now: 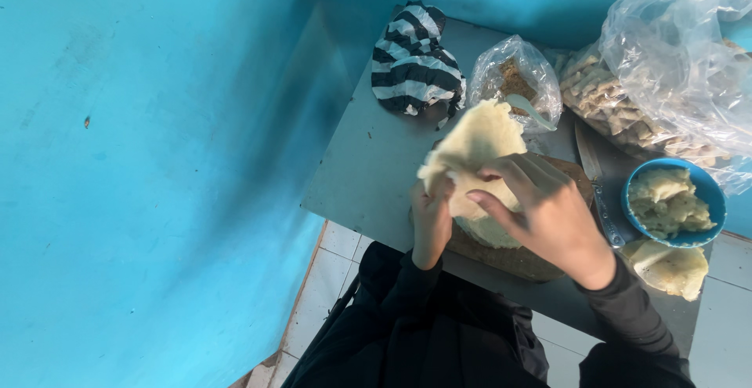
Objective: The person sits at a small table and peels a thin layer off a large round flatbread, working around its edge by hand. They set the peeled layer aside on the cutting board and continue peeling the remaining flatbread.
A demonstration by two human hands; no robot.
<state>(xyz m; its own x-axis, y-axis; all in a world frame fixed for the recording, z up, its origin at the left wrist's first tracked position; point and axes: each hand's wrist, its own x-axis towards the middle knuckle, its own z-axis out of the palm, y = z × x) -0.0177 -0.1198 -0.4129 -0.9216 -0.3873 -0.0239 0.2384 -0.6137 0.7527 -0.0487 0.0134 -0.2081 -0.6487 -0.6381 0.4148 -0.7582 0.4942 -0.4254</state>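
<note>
Head-camera view, from our own black sleeves [627, 310] outward: we lift a thin round sheet of pale dough [478, 141] off a wooden board [513, 261], our left hand [431, 219] pinching its lower left edge between thumb and fingers, our right hand [544, 208] closed on its lower middle, fingers curled over the front. A second pale round [489, 233] lies on the board beneath our hands. To the right, a folded dough piece [670, 269] rests on the grey table [368, 168] just below a blue bowl [709, 192] heaped with pale mash, and a knife [591, 176] lies between bowl and board. Farther back sit a black-and-white striped cloth [413, 63], a small clear bag [513, 74] of brown crumbs with a spoon [531, 110] in it, and a large clear bag [666, 59] of pale sticks, all against a bright blue wall [157, 161].
</note>
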